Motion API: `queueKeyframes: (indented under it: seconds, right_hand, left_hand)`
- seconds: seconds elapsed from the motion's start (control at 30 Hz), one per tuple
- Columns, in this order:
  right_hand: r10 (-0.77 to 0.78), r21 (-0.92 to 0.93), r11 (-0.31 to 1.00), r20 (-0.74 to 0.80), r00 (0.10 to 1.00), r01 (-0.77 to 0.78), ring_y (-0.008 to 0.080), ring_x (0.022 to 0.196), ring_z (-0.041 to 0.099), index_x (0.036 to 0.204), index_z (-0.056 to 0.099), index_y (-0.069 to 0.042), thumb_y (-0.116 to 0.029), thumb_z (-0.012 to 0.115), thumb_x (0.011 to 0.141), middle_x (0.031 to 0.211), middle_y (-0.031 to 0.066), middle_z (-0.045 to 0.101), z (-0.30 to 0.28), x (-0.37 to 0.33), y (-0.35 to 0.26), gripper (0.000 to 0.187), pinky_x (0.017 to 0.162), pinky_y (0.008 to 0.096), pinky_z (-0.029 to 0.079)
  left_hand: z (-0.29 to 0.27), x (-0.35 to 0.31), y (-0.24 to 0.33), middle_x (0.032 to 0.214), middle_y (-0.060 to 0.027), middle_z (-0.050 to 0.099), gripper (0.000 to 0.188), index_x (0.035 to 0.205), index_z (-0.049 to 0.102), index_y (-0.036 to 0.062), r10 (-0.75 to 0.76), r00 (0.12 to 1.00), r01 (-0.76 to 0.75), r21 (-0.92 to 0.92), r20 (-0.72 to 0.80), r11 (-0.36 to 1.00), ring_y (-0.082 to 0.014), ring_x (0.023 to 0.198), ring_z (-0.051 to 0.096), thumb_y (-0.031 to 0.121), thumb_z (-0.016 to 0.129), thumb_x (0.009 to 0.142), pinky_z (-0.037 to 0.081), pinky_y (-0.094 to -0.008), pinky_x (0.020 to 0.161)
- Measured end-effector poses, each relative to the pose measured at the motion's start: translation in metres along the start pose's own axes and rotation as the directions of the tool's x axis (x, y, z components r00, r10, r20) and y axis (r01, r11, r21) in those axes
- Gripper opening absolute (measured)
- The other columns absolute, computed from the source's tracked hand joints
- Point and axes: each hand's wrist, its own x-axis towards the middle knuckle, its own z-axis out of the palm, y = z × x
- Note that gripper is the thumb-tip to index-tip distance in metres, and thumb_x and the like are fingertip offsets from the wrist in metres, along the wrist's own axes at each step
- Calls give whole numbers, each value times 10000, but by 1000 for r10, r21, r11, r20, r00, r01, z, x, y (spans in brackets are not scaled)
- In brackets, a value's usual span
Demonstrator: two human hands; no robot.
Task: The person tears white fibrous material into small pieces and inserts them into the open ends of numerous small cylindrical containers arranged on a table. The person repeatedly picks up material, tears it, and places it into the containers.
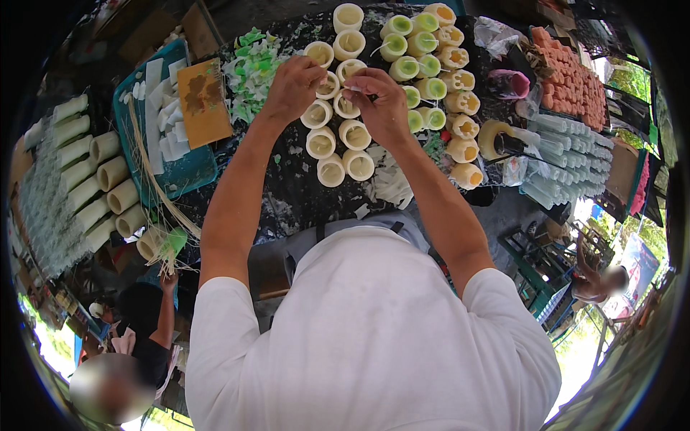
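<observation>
Two uneven columns of cream, hollow wax candle cups (320, 143) stand on the dark, wax-spotted table in front of me. My left hand (293, 86) is over the left column, its fingers closed in a pinch; what they hold, if anything, is hidden. Just across from it, my right hand (382, 104) pinches above a cup in the other column. A small pale bit shows at its fingertips, too small to name. Beyond my right hand are cups with green insides (431, 89), some with white wicks sticking out, and scalloped cups with yellow-orange insides (461, 104).
Green and white wax scraps (251, 72) lie left of the cups. A blue tray (194, 174) holds white pieces and a stained board (204, 100). At right are a pink cup (509, 84), coral-coloured blocks (571, 82) and translucent rods (564, 161). Another person's hand (168, 282) is at lower left.
</observation>
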Motion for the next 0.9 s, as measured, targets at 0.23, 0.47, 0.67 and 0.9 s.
queueKeyframes:
  seconds: [0.23, 0.47, 0.67, 0.9]
  right_hand:
    - [-110, -176, 976, 93, 990, 125, 319, 842, 731, 1081, 764, -50, -19, 792, 851, 987, 121, 733, 29, 4, 12, 233, 748, 401, 595]
    - [-38, -290, 955, 94, 995, 64, 334, 861, 721, 1172, 730, -54, -31, 769, 867, 1042, 136, 718, 6, -15, -16, 309, 763, 422, 587]
    - [280, -317, 904, -67, 958, -287, 302, 850, 712, 1145, 741, -28, -36, 745, 905, 1015, 127, 711, -100, -100, -21, 240, 752, 396, 568]
    - [388, -646, 684, -69, 919, -337, 340, 916, 705, 1082, 745, -31, -177, 726, 952, 1031, 157, 712, -125, -173, 63, 197, 822, 469, 561]
  left_hand:
    - [-2, 5, -7, 973, -93, 702, 91, 974, 767, 24, -26, 998, 30, -60, 65, 998, -322, 965, 648, 63, 755, 892, 534, -434, 862]
    - [-3, 2, -5, 985, -103, 698, 105, 991, 771, 21, -42, 997, 44, -32, 71, 999, -321, 977, 650, 86, 758, 910, 536, -430, 867]
    - [-3, -7, 0, 1084, -114, 702, 151, 1045, 765, 21, -60, 995, 61, -22, 75, 998, -323, 1023, 664, 128, 763, 938, 543, -442, 898]
    - [-35, -25, 101, 1123, -147, 691, 188, 1103, 737, 33, -62, 998, 59, -76, -28, 995, -350, 987, 690, 117, 769, 937, 579, -429, 833]
